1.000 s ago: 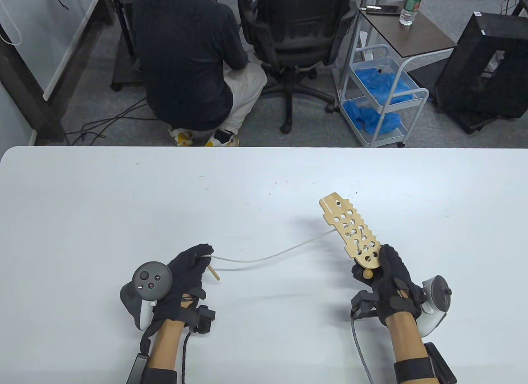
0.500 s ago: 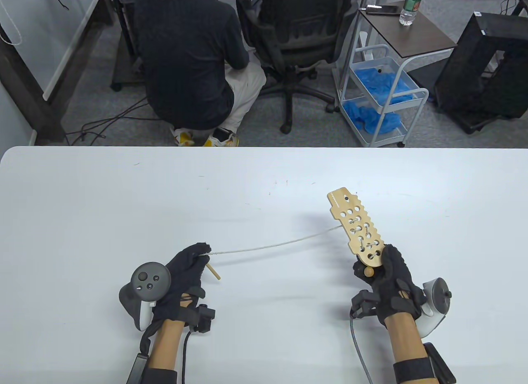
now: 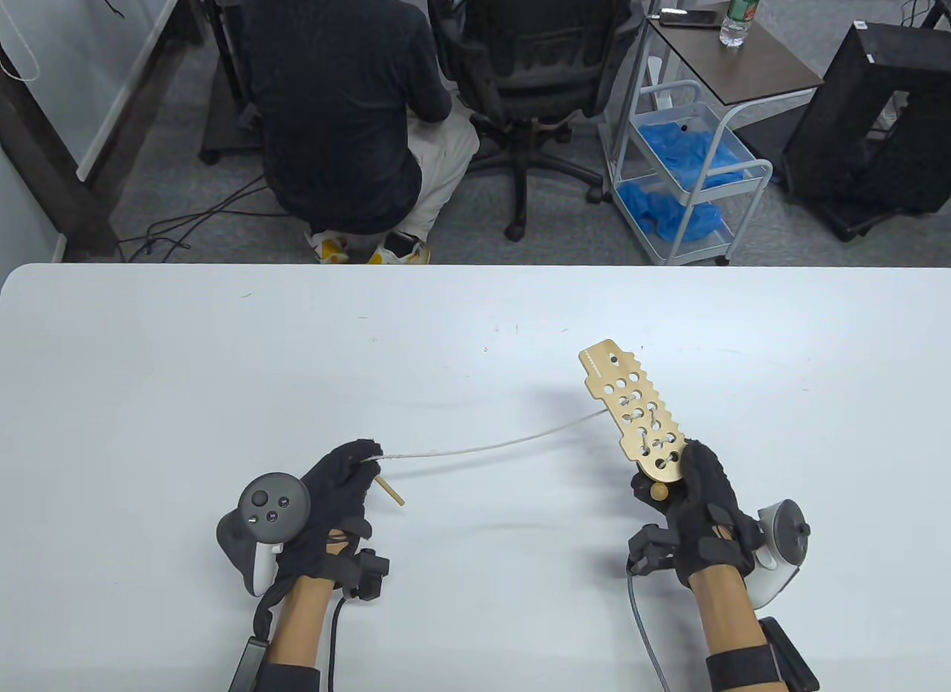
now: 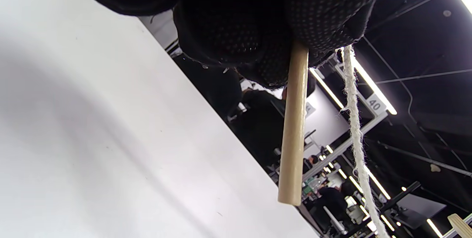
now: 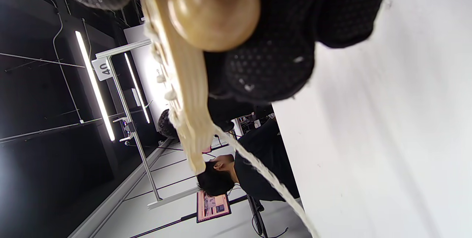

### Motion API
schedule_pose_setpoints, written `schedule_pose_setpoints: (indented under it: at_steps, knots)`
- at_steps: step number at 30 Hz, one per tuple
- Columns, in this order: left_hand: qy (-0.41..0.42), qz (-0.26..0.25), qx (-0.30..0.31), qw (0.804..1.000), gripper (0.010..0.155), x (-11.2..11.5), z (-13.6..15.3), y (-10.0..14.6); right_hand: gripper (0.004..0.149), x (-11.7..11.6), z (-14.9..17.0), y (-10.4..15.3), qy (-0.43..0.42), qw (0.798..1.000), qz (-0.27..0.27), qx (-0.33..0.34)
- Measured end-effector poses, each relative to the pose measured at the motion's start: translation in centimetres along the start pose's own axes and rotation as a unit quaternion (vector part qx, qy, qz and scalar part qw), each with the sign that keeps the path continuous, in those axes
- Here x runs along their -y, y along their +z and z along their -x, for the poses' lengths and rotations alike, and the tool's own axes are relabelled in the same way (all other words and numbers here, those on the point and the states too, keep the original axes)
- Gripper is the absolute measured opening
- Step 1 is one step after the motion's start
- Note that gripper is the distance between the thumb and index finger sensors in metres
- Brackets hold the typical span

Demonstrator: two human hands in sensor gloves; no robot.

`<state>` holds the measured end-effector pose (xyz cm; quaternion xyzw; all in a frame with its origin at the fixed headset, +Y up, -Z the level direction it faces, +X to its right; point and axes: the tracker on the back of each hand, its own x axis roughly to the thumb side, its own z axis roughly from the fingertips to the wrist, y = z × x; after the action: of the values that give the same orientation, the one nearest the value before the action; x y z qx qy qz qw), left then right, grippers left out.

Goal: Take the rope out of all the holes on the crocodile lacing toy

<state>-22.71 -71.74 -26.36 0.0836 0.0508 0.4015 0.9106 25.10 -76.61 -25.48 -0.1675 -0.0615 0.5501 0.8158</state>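
The wooden crocodile lacing toy (image 3: 637,417) is a flat tan board with many holes, held up off the white table (image 3: 223,365) at the right. My right hand (image 3: 687,484) grips its near end, just above a round wooden bead (image 3: 658,490) (image 5: 214,9). A white rope (image 3: 490,445) is still laced through the lower holes and runs left, nearly taut, to my left hand (image 3: 349,465). That hand pinches the rope near its wooden needle (image 3: 389,491) (image 4: 293,127), which sticks out below the fingers (image 4: 236,20). The toy's edge (image 5: 184,98) and rope (image 5: 265,175) show in the right wrist view.
Beyond the table's far edge a person in a dark shirt (image 3: 334,105) crouches on the floor beside a black office chair (image 3: 535,60). A white cart with blue cloths (image 3: 683,179) and a small side table with a bottle (image 3: 739,15) stand at the back right.
The rope went from a slack sag to nearly taut between the hands. The toy's far end swung right, then back left. My left hand has hardly shifted.
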Motion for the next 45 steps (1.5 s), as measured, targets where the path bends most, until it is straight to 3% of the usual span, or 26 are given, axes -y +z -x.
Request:
schedule_pose_setpoints:
  at_steps: [13, 26, 38, 45]
  knots:
    - [0.006, 0.004, 0.012, 1.0, 0.041, 0.2, -0.4, 0.1, 0.049, -0.6, 0.2, 0.0, 0.008, 1.0, -0.016, 0.001]
    - [0.031, 0.028, 0.05, 0.998, 0.041, 1.3, -1.8, 0.7, 0.049, -3.9, 0.2, 1.0, 0.065, 0.988, -0.138, 0.023]
    - [0.214, 0.109, 0.027, 0.97, 0.042, 3.1, -2.8, 1.9, 0.049, -8.3, 1.6, 3.0, 0.083, 0.947, -0.306, 0.05]
    - [0.293, 0.154, 0.025, 0.943, 0.042, 3.9, -3.0, 2.1, 0.048, -9.5, 2.0, 3.8, 0.097, 0.927, -0.358, 0.058]
